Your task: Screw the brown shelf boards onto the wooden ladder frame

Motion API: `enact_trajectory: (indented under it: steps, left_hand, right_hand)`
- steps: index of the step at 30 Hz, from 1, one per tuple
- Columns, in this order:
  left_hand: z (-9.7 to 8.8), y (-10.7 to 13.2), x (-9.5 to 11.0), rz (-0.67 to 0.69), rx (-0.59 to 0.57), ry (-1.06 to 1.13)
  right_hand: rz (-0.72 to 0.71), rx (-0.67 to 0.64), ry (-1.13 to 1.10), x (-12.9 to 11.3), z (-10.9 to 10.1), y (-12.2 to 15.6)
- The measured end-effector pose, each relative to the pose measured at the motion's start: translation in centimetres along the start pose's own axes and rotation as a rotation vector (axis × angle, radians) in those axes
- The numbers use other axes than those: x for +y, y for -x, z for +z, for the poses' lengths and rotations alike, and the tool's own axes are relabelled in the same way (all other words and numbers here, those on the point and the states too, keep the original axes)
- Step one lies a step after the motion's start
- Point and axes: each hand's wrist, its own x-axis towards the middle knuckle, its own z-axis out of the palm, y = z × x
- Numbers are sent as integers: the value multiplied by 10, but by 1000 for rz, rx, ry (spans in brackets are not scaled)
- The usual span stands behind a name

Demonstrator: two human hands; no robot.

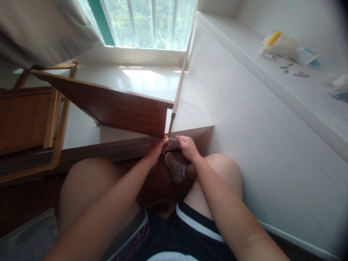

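Observation:
A brown wooden panel (130,108) stands tilted on the pale ledge, its lower right corner toward me. A long, slim wooden rail (181,81) runs down beside the panel, and its near end meets that corner. My left hand (158,149) is closed around this joint, fingers curled beneath it. My right hand (187,146), just to the right, pinches a thin metal tool (173,139), possibly a hex key, whose tip points at the joint. The fingers hide the tip's exact contact.
More wooden frame pieces (61,123) lean at the left, under a curtain (46,32). Small metal fittings (300,74) and plastic packets (282,45) lie on the white shelf at right. A white side panel (258,119) borders my right. Behind the ledge is a barred window (146,23).

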Motion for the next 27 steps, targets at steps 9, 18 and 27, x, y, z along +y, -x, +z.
enact_trajectory:
  steps: [9,18,27]
  left_hand:
    - [1,-1,-1,-3,10,4]
    - [-3,-1,-1,12,1,-6]
    - [-1,1,3,-1,7,-20]
  right_hand:
    - [184,-49,-333,4,11,-4]
    - [380,-149,-626,-8,15,-3]
    - [339,-114,-583,-1,17,-5]
